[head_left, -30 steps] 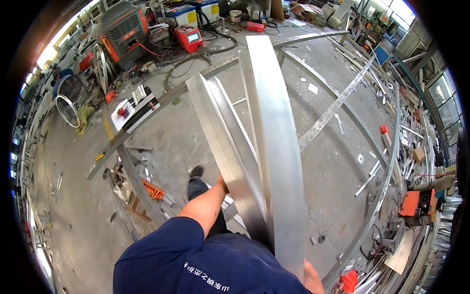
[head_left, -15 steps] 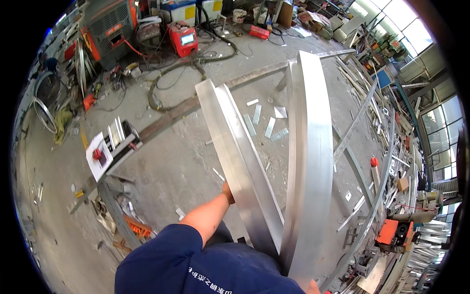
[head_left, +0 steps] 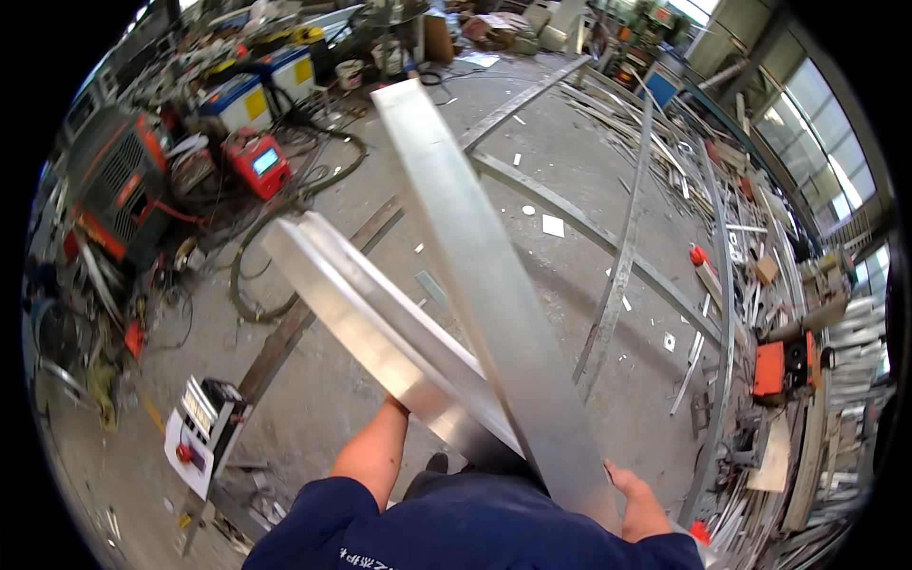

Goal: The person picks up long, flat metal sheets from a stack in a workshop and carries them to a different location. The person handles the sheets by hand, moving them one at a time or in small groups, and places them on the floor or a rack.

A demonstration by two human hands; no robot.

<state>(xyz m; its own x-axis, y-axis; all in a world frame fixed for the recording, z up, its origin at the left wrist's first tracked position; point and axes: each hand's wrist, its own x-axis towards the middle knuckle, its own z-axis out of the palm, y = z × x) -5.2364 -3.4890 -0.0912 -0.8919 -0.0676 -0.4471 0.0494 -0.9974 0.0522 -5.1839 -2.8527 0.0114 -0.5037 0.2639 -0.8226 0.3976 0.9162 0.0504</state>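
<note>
Two long silvery metal profiles slant up and away from my body, apart at their far ends and close together near my waist. The left metal profile (head_left: 366, 328) has a lengthwise channel along one side. My left hand (head_left: 400, 407) grips its outer edge, with most of the fingers hidden behind the metal. The right metal profile (head_left: 475, 247) shows a broad, smooth face and rises higher in the picture. Against its right edge, close to my body, my right hand (head_left: 622, 480) holds on, its other fingers out of sight under the metal.
Steel bars (head_left: 570, 214) form a low frame around me. A red machine with a lit screen (head_left: 258, 163) stands far left among cables. At left, a white sheet (head_left: 187, 454) lies on the frame. An orange-red box (head_left: 781, 369) and piled metal strips line the right.
Both metal profiles now lean further left in the picture, and the surroundings have shifted as the view turned. My right hand, barely visible before, now shows at the right profile's edge.
</note>
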